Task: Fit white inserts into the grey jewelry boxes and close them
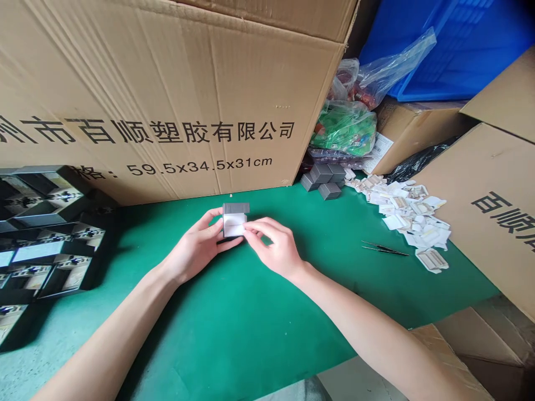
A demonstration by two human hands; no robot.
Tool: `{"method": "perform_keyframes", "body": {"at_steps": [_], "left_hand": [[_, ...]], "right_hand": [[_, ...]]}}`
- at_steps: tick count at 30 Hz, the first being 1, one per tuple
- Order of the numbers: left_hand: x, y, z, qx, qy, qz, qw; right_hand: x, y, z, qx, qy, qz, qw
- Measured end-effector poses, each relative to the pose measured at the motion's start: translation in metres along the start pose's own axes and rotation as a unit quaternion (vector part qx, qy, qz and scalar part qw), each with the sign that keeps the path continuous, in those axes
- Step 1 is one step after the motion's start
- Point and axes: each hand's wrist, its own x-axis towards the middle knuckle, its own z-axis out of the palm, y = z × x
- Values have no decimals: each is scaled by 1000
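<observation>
My left hand (193,249) grips a small dark grey jewellery box (236,208) from its left side, thumb in front and fingers around the edge. The box's lid stands up, and a white insert (234,225) shows inside. At the box's right side, my right hand (275,244) has its thumb and fingertips pinched on the edge of the white insert. Both hands are over the middle of the green table (234,323).
Open dark boxes (50,250) are stacked at left. Closed grey boxes (329,174) sit at the back, near plastic bags (346,128). White inserts (418,214) lie piled at right beside tweezers (384,249). Large cartons (167,83) and a blue crate (451,50) bound the table.
</observation>
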Motion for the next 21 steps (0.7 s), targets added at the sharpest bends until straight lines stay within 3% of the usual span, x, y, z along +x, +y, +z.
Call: {"method": "perform_keyframes", "body": {"at_steps": [5, 12, 21], "left_hand": [[0, -5, 2, 43, 4, 3, 999], [1, -13, 3, 73, -6, 44, 996], [0, -14, 4, 172, -7, 54, 984]], "right_hand": [[4, 2, -1, 31, 36, 132, 990], [2, 11, 2, 111, 10, 222, 969], [4, 7, 2, 110, 20, 224, 968]]}}
